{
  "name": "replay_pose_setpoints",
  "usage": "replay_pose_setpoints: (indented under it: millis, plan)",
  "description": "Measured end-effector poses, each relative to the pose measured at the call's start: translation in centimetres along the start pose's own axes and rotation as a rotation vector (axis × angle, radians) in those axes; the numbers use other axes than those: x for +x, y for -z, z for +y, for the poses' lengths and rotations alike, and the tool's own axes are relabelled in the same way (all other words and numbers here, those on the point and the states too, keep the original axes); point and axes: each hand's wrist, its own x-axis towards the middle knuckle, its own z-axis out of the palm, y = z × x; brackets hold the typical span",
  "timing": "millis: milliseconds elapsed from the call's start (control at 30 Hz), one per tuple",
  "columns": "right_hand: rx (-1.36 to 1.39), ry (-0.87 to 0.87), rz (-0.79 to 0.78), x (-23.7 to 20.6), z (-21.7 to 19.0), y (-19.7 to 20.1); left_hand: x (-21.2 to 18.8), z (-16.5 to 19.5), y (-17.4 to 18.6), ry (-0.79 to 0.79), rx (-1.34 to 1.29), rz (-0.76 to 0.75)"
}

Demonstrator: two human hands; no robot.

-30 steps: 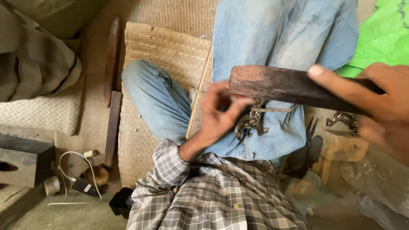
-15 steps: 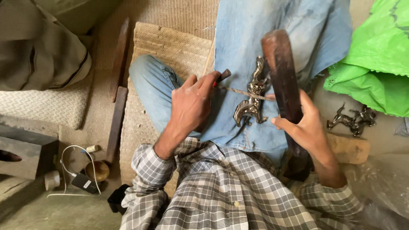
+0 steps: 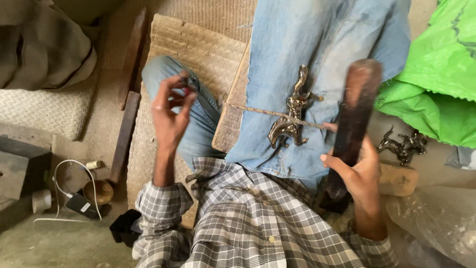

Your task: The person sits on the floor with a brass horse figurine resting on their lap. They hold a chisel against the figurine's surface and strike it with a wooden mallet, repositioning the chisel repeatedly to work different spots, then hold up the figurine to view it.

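Head view: right hand (image 3: 359, 173) wraps the dark wooden block (image 3: 353, 124) beside the tied brass animal figure (image 3: 291, 111); left hand (image 3: 171, 111) pinches something small; strike squarely.

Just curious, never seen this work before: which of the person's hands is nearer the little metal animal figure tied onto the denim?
Right. The right hand, gripping a dark wooden block, sits just right of the metal figure; the left hand is raised farther off to its left.

A dusty earthen floor (image 3: 59, 243) carries a woven straw mat (image 3: 198, 49); left of the mat lie a white cable (image 3: 57, 183) and small brass bowl (image 3: 97, 191).
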Motion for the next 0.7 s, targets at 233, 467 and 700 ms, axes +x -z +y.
replay_pose_setpoints:
  millis: [233, 467, 700]
  plan:
    - [0.138, -0.05, 0.052, -1.1, -2.6, 2.1, 1.8, 3.3, -7.5, -0.297, -0.381, -0.274]
    - [0.613, 0.011, -0.069, -3.2, -5.6, 3.7, 2.8, 6.5, -10.8, -0.201, -0.664, -0.482]
    - [-0.077, 0.018, 0.175, -4.7, -5.0, 3.8, 3.2, 5.7, -12.2, -0.286, -0.773, -0.555]
